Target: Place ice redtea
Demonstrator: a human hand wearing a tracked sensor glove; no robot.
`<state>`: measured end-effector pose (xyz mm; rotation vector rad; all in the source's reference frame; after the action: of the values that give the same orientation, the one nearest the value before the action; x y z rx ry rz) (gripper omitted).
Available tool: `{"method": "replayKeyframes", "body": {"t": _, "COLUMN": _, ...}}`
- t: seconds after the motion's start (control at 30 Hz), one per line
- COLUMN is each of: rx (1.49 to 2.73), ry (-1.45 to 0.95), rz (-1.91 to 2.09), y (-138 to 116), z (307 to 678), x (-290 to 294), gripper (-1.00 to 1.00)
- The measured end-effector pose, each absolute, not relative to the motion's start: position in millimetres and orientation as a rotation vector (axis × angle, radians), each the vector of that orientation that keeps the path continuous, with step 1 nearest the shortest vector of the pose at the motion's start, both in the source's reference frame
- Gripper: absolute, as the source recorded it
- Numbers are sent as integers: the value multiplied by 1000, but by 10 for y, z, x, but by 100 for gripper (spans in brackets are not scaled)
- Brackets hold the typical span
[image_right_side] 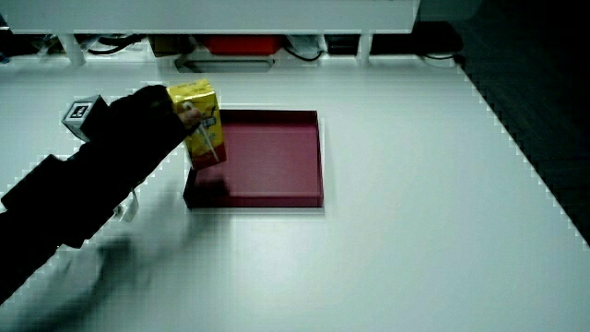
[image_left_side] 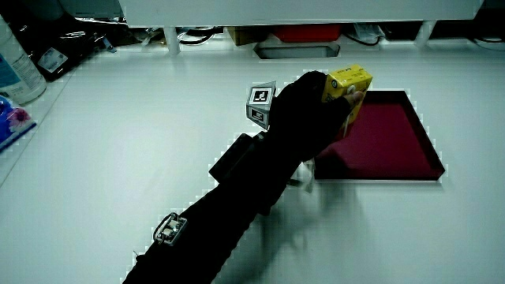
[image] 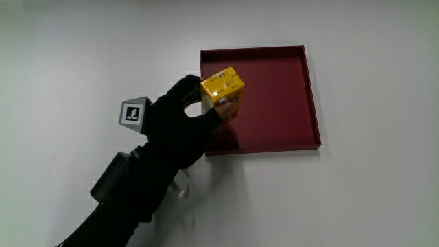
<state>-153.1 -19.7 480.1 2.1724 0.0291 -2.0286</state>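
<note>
A yellow ice red tea carton (image: 222,86) (image_left_side: 348,82) (image_right_side: 197,107) is held upright in the gloved hand (image: 186,113) (image_left_side: 309,112) (image_right_side: 146,120), whose fingers are shut around it. The carton hangs over the edge of a dark red square tray (image: 288,103) (image_left_side: 394,142) (image_right_side: 277,161), at the tray wall nearest the hand's wrist. A drinking straw shows on the carton's side in a side view (image_right_side: 208,138). A patterned cube (image: 134,114) (image_left_side: 260,99) (image_right_side: 83,112) sits on the back of the hand. The tray's floor holds nothing else.
A low partition with cables and boxes under it runs along the table's edge farthest from the person in both side views (image_left_side: 300,31) (image_right_side: 230,41). Bottles and packets (image_left_side: 20,71) stand at the table's edge in a side view.
</note>
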Motion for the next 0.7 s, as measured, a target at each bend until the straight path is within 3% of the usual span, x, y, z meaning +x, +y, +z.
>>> {"method": "replayKeyframes", "body": {"t": 0.7, "rx": 2076, "ry": 34, "rz": -1986, "y": -39, "z": 5219, "x": -1395, "gripper": 0}}
